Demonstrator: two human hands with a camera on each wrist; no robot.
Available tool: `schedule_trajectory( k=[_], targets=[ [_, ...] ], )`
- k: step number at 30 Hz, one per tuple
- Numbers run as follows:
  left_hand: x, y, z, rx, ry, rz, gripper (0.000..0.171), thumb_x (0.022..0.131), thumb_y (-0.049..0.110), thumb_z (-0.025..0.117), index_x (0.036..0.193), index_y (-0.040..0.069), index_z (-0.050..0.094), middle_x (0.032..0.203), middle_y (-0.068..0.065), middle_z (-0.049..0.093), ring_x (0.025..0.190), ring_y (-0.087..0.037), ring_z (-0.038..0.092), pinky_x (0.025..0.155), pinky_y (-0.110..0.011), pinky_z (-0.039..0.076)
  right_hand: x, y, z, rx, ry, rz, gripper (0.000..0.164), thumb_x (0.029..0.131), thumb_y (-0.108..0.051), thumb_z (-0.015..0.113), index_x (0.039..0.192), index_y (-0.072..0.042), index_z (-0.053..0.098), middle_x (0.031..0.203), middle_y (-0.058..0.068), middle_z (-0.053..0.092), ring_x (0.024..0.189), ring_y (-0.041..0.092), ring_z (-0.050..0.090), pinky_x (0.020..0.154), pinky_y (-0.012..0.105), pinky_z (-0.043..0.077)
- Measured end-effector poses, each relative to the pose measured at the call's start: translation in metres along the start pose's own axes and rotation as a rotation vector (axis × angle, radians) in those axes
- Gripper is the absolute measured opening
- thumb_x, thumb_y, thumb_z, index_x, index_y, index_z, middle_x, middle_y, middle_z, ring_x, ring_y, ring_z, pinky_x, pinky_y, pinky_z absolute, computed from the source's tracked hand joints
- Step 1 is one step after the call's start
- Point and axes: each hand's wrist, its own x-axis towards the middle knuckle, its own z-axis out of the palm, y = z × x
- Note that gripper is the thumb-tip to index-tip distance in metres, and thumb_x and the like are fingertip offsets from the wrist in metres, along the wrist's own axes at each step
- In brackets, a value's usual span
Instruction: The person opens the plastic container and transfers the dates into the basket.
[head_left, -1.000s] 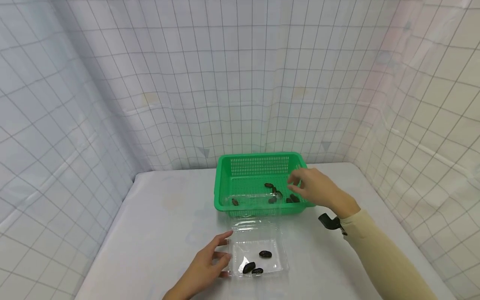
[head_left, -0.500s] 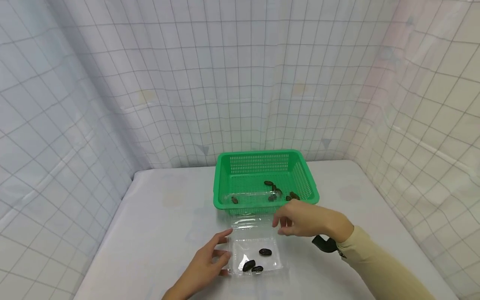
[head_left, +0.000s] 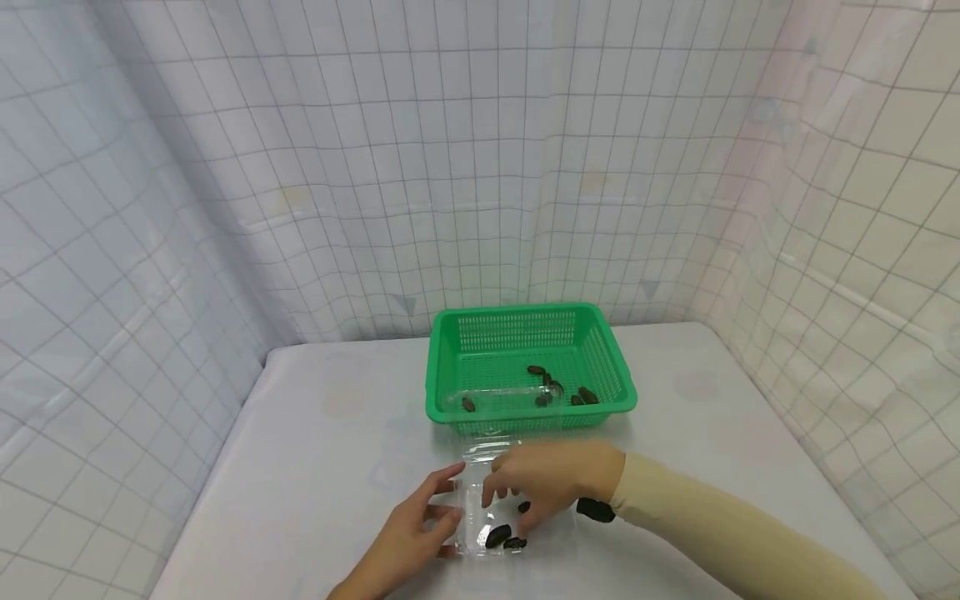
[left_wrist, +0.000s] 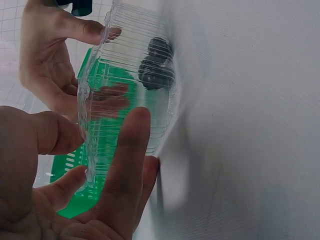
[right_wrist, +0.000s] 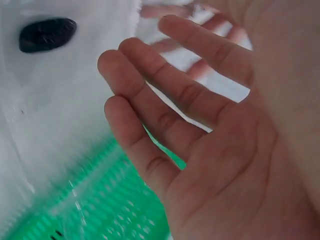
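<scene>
Above the clear container [head_left: 474, 504] the right hand [head_left: 553, 477] spreads loosely, seemingly holding nothing; the left hand [head_left: 412, 529] rests parted fingers against the container's left wall. A knock from either could shift it and scatter the dark oval pieces [head_left: 497, 536] inside; the leftmost piece's long axis slants near-left to far-right, its leading end indistinguishable

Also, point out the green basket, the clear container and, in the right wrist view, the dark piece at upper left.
Green basket [head_left: 517, 331], head view: on its back wall.
Clear container [head_left: 476, 518], head view: on its floor, left side.
Dark piece [right_wrist: 47, 35], right wrist view: on its visible middle.
</scene>
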Motion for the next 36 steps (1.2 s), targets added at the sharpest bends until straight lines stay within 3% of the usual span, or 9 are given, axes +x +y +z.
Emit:
schedule_trajectory(
  k=[7,12,15,19,25,31,36],
  targets=[
    [-0.001,0.0,-0.001,-0.004,0.003,0.001,0.066,0.114,0.013,0.073,0.175,0.019,0.05,0.167,-0.035,0.056,0.136,-0.045,0.076,0.072,-0.034,0.076,0.02,-0.003,0.015,-0.167,-0.075,-0.081,0.056,0.094,-0.04,0.101,0.145,-0.032,0.079,0.112,-0.013,0.076,0.092,-0.007,0.061,0.079,0.006,0.049],
    [0.0,0.0,-0.001,-0.002,0.002,0.002,0.066,0.114,0.013,0.073,0.176,0.02,0.049,0.167,-0.036,0.055,0.136,-0.045,0.076,0.072,-0.034,0.076,0.028,-0.003,0.018,-0.176,-0.083,-0.089,0.051,0.098,-0.036,0.098,0.145,-0.034,0.08,0.108,-0.014,0.074,0.091,-0.006,0.057,0.079,0.007,0.049],
    [0.0,-0.001,0.0,-0.007,0.007,0.005,0.066,0.114,0.012,0.073,0.175,0.02,0.05,0.167,-0.035,0.056,0.136,-0.045,0.076,0.072,-0.034,0.076,0.03,-0.003,0.017,-0.181,-0.038,-0.071,0.038,0.103,-0.023,0.092,0.138,-0.034,0.084,0.108,-0.012,0.077,0.09,-0.004,0.061,0.077,0.008,0.05],
    [-0.001,-0.001,0.001,-0.023,0.007,0.002,0.065,0.114,0.013,0.073,0.175,0.02,0.05,0.167,-0.034,0.056,0.136,-0.044,0.076,0.073,-0.034,0.076,0.029,-0.002,0.017,-0.212,0.034,-0.032,0.034,0.104,-0.013,0.084,0.132,-0.032,0.086,0.108,-0.009,0.08,0.086,-0.001,0.065,0.072,0.011,0.052],
    [-0.002,-0.002,0.001,-0.042,0.0,0.006,0.066,0.115,0.013,0.073,0.175,0.02,0.05,0.167,-0.035,0.055,0.137,-0.044,0.076,0.074,-0.035,0.077,0.03,-0.003,0.015,-0.183,0.023,-0.03,0.031,0.107,-0.021,0.084,0.136,-0.031,0.083,0.111,-0.009,0.078,0.087,-0.001,0.06,0.073,0.013,0.05],
    [-0.002,-0.001,0.002,-0.046,-0.007,0.005,0.066,0.115,0.014,0.073,0.176,0.02,0.049,0.168,-0.035,0.055,0.138,-0.044,0.076,0.074,-0.035,0.077,0.036,-0.009,0.02,-0.196,0.028,-0.011,0.027,0.101,-0.037,0.093,0.125,-0.032,0.082,0.101,-0.013,0.071,0.079,-0.001,0.057,0.064,0.016,0.047],
    [-0.002,-0.001,0.002,-0.054,-0.017,0.009,0.067,0.115,0.014,0.073,0.177,0.019,0.048,0.168,-0.035,0.055,0.138,-0.044,0.076,0.074,-0.036,0.077,0.039,-0.012,0.023,-0.222,0.034,-0.04,0.023,0.099,-0.034,0.095,0.118,-0.031,0.082,0.102,-0.015,0.076,0.082,-0.005,0.06,0.066,0.013,0.049]
  ],
)
